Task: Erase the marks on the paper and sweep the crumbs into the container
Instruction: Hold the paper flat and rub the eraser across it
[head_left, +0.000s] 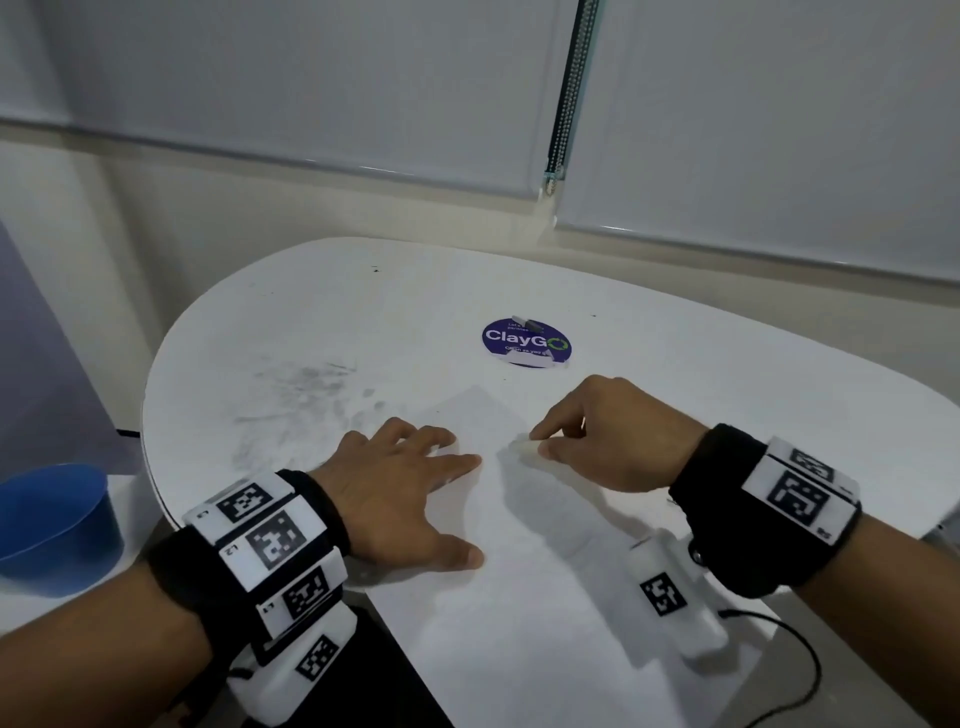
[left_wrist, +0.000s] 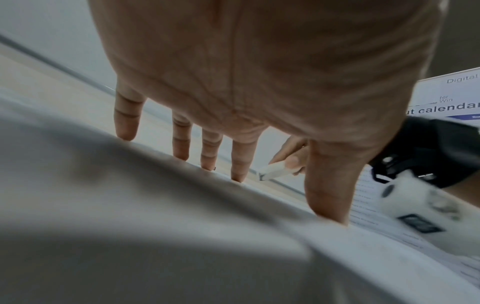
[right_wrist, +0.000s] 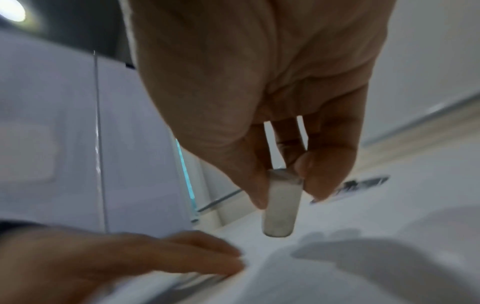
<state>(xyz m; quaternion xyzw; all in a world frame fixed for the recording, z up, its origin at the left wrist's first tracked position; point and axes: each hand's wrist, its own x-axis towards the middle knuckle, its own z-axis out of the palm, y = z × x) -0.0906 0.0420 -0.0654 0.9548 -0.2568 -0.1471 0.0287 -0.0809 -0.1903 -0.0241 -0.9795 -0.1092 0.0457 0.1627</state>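
Left hand (head_left: 400, 493) flat with fingers spread, pressing the paper (head_left: 519, 597) down. At its 3 o'clock, just beside, the right hand (head_left: 608, 441) pinches the white eraser (right_wrist: 280, 207), long axis steeply upright, tip near the sheet. White table (head_left: 311, 338); blue container (head_left: 57, 519) at 9 o'clock; window blinds (head_left: 311, 78) beyond.

Head view high, facing down at table (head_left: 363, 312); wrist views close under palms, blurred, likely facing inward.
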